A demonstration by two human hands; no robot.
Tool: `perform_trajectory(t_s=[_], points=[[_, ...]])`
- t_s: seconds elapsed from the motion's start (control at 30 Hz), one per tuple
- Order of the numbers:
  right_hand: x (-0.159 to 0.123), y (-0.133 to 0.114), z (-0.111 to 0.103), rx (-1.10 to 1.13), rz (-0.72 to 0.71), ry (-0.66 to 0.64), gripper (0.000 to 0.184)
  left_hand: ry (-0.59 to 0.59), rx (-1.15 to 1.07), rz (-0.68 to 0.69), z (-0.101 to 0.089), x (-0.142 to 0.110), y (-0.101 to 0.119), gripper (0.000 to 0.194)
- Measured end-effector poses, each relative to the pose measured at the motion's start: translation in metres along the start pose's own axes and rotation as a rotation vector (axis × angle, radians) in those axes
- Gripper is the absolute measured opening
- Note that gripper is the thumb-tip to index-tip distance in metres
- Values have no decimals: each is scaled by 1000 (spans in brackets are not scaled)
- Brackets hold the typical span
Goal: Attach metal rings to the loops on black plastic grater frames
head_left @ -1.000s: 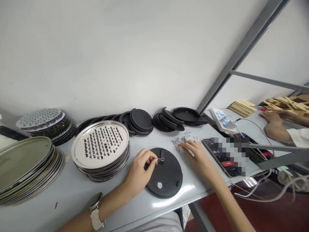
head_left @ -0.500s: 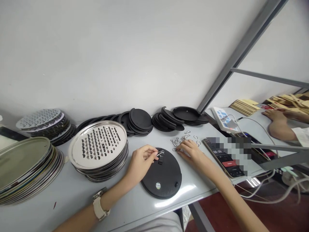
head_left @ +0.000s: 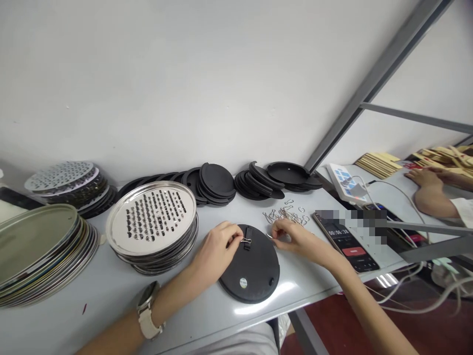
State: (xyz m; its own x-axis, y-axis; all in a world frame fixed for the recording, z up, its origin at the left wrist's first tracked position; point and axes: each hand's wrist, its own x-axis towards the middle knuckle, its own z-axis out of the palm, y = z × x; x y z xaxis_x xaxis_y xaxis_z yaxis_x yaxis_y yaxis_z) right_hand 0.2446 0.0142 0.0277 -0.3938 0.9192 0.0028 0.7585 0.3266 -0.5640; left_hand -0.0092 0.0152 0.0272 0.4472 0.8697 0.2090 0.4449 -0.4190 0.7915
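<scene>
Pinch work over the black disc [head_left: 254, 276].
From my end, left hand [head_left: 218, 249] has thumb and finger clamped on a wire clip [head_left: 247, 240] above the disc's far half; right hand [head_left: 297, 242] pinches a small metal piece [head_left: 269, 236] (mostly hidden) at its right rim. I see a narrow strip of gray table [head_left: 195, 305] before the front edge, wider room toward the grater stack [head_left: 155, 222]; clip pile [head_left: 284, 214] just beyond right hand.
</scene>
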Motion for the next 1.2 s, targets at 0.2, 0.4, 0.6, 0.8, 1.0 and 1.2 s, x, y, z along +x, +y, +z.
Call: perform_trajectory(t_s=[0.2,0.4,0.6,0.8,1.0,1.2], points=[[-17,-21,-3,99,88,190,10,-72,232,195,-7,7,23,21],[-28,-58,28,457,126,282,19,57,-75,-155,6,9,10,11],[-19,-73,66,339,171,384,20,39,-146,-209,10,1,-3,12],[-22,-77,69,348,212,358,18,18,-177,-212,10,-4,0,10],[-22,-78,73,358,177,346,16,-15,-341,-271,14,-2,-6,14],[-21,-75,76,340,156,367,15,-25,-435,-281,20,-3,-9,17]])
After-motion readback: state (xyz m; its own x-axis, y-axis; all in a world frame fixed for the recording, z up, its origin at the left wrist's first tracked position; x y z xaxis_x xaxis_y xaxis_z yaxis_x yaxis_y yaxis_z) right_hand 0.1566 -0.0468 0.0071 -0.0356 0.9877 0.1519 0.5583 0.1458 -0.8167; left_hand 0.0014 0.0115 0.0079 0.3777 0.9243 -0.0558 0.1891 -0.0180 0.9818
